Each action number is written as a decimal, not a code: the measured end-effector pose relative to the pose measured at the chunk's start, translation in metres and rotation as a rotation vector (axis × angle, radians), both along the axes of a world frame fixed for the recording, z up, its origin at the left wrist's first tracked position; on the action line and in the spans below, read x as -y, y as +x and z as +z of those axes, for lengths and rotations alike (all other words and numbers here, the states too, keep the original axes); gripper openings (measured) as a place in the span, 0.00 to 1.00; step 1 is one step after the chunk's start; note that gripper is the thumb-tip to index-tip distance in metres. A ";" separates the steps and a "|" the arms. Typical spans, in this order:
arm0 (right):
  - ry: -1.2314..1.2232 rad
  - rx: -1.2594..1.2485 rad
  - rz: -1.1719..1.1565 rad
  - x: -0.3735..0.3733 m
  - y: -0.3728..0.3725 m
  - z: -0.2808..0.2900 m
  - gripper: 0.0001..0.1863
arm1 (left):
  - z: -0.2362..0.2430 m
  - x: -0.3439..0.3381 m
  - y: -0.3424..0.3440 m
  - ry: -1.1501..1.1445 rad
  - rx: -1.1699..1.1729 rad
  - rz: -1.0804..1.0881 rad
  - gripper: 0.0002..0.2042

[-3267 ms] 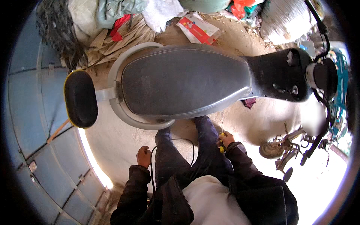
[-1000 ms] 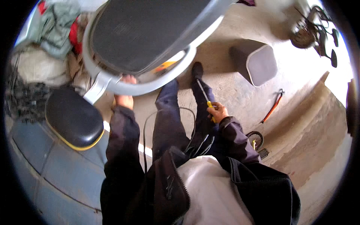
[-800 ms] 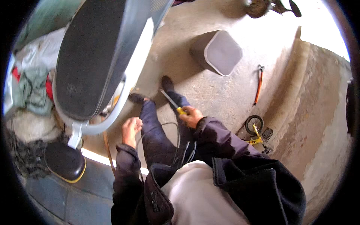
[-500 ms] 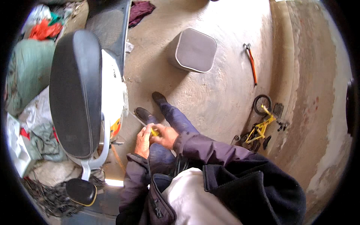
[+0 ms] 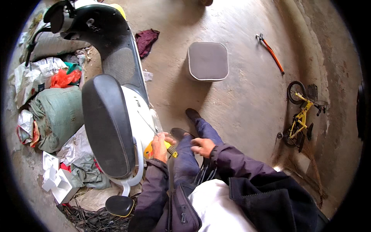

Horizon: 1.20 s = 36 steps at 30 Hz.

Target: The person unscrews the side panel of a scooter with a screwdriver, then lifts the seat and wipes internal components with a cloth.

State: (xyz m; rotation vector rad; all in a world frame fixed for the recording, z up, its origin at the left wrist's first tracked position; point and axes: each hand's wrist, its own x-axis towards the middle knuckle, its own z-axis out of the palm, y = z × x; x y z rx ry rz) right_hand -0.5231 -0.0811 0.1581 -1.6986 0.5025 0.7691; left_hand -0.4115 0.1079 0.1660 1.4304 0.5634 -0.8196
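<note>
My left hand [image 5: 159,147] is wrapped round a screwdriver [image 5: 171,149] with a yellow and black handle. Its long thin metal shaft points away and to the left, across the white side of a scooter [image 5: 133,102]. Apart from it, over my legs, my right hand [image 5: 203,147] has its fingers curled together. Whether anything small sits between those fingertips I cannot make out. Just left of my left hand is the scooter's long black seat [image 5: 106,127], with a grey grab rail [image 5: 138,160] behind it.
A grey padded stool [image 5: 208,62] stands ahead on the concrete floor. An orange-handled tool [image 5: 272,54] and a small yellow bicycle [image 5: 300,116] lie to the right. Beyond the scooter are a green sack [image 5: 58,112], white foam pieces [image 5: 60,181] and cloths. A maroon cloth [image 5: 147,41] lies near the footboard.
Both hands were together at the screwdriver's yellow handle; my right hand has come away to the right. My left hand keeps the screwdriver. The view has shifted, showing more of the scooter's front.
</note>
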 end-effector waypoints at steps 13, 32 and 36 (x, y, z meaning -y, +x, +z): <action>-0.447 -0.354 0.429 0.115 -0.075 -0.073 0.22 | -0.015 -0.117 -0.135 0.290 -0.161 -0.063 0.09; -0.568 -0.398 0.667 0.064 -0.135 -0.081 0.23 | -0.044 -0.241 -0.309 0.195 -0.347 1.032 0.05; -0.668 -0.344 0.794 0.015 -0.152 -0.080 0.22 | -0.035 -0.304 -0.367 0.195 -0.229 1.095 0.04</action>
